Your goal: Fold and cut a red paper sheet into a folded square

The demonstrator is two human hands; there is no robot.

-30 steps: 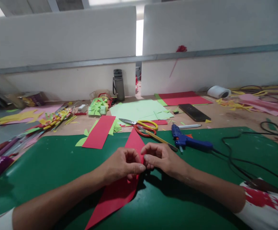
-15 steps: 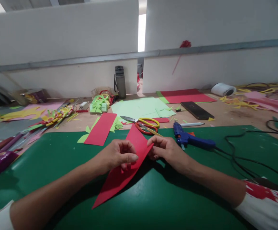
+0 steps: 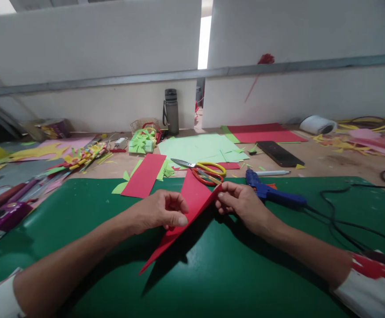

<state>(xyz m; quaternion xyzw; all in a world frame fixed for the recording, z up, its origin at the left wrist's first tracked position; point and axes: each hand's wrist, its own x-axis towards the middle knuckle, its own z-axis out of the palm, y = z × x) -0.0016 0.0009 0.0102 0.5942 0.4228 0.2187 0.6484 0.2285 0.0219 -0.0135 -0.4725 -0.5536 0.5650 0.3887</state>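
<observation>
You are pinching the red paper sheet [image 3: 192, 207] at two places: your left hand [image 3: 161, 212] is closing thumb and fingers on its left edge, and your right hand [image 3: 240, 201] is clamping its right corner between thumb and fingertips, so both grips are shut on the sheet. The sheet is standing tilted between your hands, lifted off the green cutting mat [image 3: 79, 229] at the far side, with its long pointed end reaching down toward you and touching or nearly touching the mat; a shadow is lying under it. As to progress, the sheet is showing a long tapered outline with straight edges, which I judge to be a cut or a fold already made; no glue and no joined parts are showing on it, so shaping appears to be under way and assembly not yet begun. Just beyond your right hand the blue glue gun [image 3: 272, 193] is lying on the mat, its black cord [image 3: 338, 221] trailing right. The scissors [image 3: 202, 170] are resting at the mat's far edge, near a red strip [image 3: 144, 175] and pale green sheets [image 3: 202, 148]. Farther back on the desk [image 3: 328, 161] a phone [image 3: 278, 153], a white pen [image 3: 273, 173] and a grey bottle [image 3: 171, 111] are sitting.
</observation>
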